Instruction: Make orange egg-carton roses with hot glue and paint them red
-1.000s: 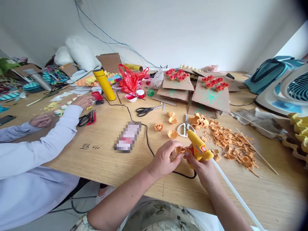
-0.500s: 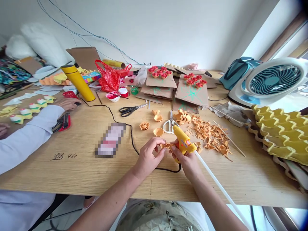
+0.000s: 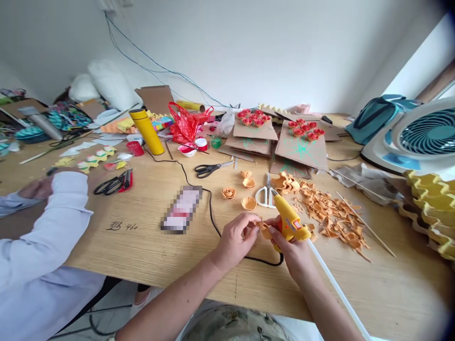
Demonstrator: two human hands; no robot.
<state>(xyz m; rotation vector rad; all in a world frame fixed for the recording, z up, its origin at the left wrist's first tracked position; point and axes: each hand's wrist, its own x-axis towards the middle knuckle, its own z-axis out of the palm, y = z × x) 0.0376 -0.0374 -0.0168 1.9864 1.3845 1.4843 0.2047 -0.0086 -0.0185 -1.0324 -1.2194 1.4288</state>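
Note:
My left hand (image 3: 237, 240) pinches one side of a small orange egg-carton petal piece (image 3: 263, 230). My right hand (image 3: 292, 246) grips a yellow hot glue gun (image 3: 289, 218), nozzle pointing up and left, while its thumb and finger touch the same petal piece. A long white glue stick (image 3: 336, 284) trails out of the gun's back end. Just beyond my hands lie an orange carton rose (image 3: 229, 192), an orange cup (image 3: 249, 203) and white-handled scissors (image 3: 266, 195). Orange carton scraps (image 3: 330, 213) are heaped to the right.
Cardboard sheets (image 3: 302, 150) bearing red roses stand behind. A phone (image 3: 182, 208), black scissors (image 3: 213, 168) and a yellow bottle (image 3: 147, 132) are on the left. A co-worker's sleeve (image 3: 60, 222) rests at the far left. Yellow egg trays (image 3: 432, 208) and a fan (image 3: 423, 137) stand right.
The view has swung left, so things sit further right in it. The co-worker's arm has drawn back left from the red cup. My hands still hold the petal piece and glue gun.

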